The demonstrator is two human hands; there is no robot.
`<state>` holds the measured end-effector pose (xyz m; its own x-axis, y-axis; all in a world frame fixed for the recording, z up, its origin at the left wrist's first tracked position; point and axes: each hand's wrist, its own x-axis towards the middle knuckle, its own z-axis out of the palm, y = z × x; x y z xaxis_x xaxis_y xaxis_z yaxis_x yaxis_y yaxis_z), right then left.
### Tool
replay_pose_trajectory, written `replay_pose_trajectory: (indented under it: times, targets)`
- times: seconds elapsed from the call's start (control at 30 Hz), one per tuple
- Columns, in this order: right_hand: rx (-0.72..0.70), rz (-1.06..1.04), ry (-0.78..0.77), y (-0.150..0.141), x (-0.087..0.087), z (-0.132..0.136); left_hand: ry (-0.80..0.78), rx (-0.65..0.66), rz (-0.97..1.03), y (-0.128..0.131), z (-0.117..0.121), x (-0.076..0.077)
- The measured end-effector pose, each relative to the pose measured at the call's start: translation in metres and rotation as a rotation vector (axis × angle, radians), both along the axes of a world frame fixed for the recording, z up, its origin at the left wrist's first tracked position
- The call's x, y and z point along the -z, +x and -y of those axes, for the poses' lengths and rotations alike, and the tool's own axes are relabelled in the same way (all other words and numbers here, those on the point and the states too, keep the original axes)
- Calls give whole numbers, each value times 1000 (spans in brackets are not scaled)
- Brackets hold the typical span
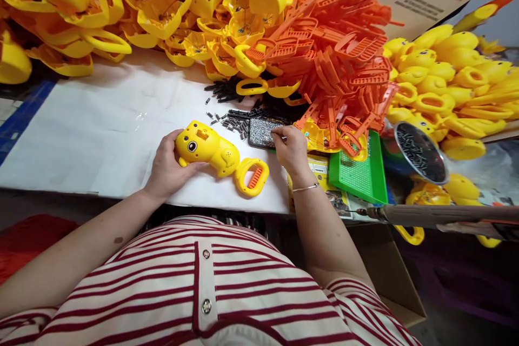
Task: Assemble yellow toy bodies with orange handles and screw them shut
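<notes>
My left hand (168, 165) grips a yellow toy gun shell (214, 152) with a cartoon face, lying on the white table sheet (109, 130). Its ring handle holds an orange trigger piece (254, 177). My right hand (290, 146) reaches with pinched fingers into a small dark tray of screws (261, 131) just beyond the toy. What the fingertips hold is too small to make out. Small dark springs (233, 119) lie scattered beside the tray.
Heaps of yellow shells (162, 5) and orange plastic parts (336, 48) fill the far side. More yellow pieces (446, 70) pile up at right, with a green tray (359, 173), a round tin of screws (420, 152) and a screwdriver (425, 215).
</notes>
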<state>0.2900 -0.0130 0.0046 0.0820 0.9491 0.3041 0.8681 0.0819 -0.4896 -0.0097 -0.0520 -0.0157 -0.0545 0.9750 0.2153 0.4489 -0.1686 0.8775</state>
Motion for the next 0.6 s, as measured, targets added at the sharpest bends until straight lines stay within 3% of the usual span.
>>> replay_pose_trajectory:
  times: [0.1,0.17,0.33,0.6]
  targets:
    - [-87,-279,-28,-10,-6,28,-7,2,13,0,-1,-1]
    - [-177,-333,-49,-17,-9,52,-2,3,19,0,-2,-1]
    - [-411,-132,-47,-30,-3,98,11,2,17,0,-4,3]
    - [-431,-39,23,-40,8,104,22,-8,8,0,-6,2]
